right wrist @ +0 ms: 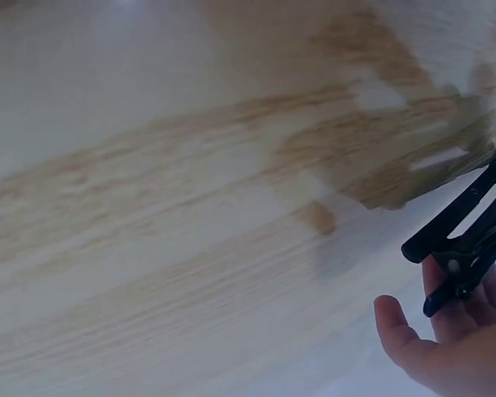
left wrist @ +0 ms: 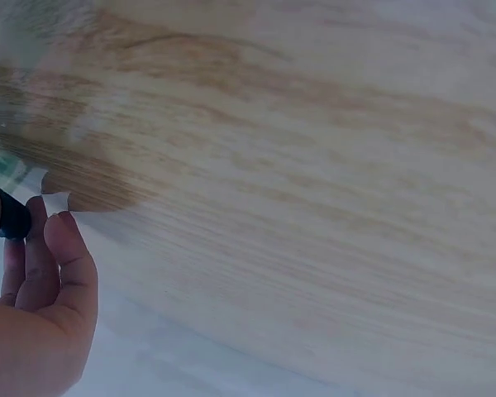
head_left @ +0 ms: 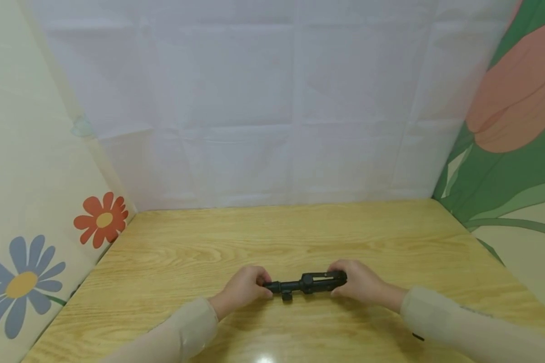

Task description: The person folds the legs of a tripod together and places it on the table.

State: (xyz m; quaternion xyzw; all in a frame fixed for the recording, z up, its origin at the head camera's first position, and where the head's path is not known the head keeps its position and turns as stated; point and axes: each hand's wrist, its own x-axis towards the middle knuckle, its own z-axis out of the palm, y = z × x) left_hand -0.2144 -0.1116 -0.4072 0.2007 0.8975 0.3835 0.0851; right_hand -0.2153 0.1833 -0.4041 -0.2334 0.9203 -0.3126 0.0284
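Note:
A small black tripod (head_left: 300,286), its legs folded together, is held level between both hands above the table. At its narrow end, my left hand (head_left: 247,287) pinches it between thumb and fingers. That dark end of the tripod (left wrist: 13,217) shows by the fingertips in the left wrist view. My right hand (head_left: 361,282) grips the wider leg end, fingers over the top and thumb below. The right wrist view shows the black legs of the tripod (right wrist: 455,219) with a gap between them, fingers of the right hand (right wrist: 455,347) behind.
The wood-grain table (head_left: 272,237) spreads around both hands. A creased white sheet (head_left: 254,101) hangs behind it. Flower-patterned panels (head_left: 41,151) flank the left and right sides. Near the right sleeve is a short dark strip (head_left: 418,337).

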